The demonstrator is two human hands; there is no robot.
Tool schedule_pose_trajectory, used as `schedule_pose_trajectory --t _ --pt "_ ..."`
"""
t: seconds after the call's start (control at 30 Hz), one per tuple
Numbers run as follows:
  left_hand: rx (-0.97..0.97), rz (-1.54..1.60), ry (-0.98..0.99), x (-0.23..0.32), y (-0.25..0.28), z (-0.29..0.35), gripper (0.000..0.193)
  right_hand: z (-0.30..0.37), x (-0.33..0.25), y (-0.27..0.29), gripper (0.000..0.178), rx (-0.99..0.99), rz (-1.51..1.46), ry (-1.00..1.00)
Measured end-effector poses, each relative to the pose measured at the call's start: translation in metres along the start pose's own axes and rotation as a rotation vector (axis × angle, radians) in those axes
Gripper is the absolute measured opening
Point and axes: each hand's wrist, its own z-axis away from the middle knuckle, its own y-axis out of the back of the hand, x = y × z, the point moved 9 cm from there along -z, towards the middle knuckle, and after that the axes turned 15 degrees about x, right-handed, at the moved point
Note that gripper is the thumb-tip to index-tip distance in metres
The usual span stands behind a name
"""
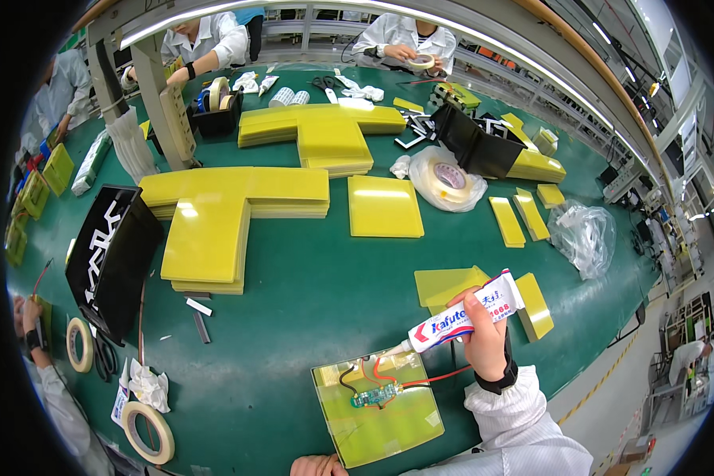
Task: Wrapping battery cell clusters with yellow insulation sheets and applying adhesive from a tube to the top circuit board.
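My right hand [484, 343] is closed round a white glue tube [432, 331] with blue and red print. The tube tilts down to the left, its nozzle at the top edge of a flat yellow-green battery pack [385, 435]. On the pack sits a small green circuit board [377, 395] with red and black wires; clear tape covers parts of the pack. A red wire runs off to the right under my right hand. My left hand [317, 466] shows only in part at the lower edge, fingers curled, beside the pack's near left corner; what it grips is hidden.
Stacks of yellow sheets [206, 246] stand left and further back. Black bins [115, 262] [476, 143] hold white strips. Tape rolls [148, 432] and scissors [105, 355] lie at left. Plastic bags [583, 238] lie right. Co-workers [408, 40] sit across and at left, beyond a metal frame post [163, 103].
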Motion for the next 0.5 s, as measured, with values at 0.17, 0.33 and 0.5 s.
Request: schedule_pose_trajectory --t 0.17,0.33,0.5 --pt "0.001 -0.009 0.005 -0.0019 0.0000 0.0034 0.010 0.0002 -0.0004 -0.0004 0.021 -0.004 0.002 0.008" --pt "-0.001 -0.008 0.005 -0.0019 -0.0002 0.0033 0.010 0.0005 -0.0008 0.0009 0.021 0.007 -0.004 0.011" --pt "-0.012 -0.011 0.005 -0.0023 -0.0006 0.0035 0.010 0.0004 -0.0007 0.0004 0.022 0.007 -0.013 0.019"
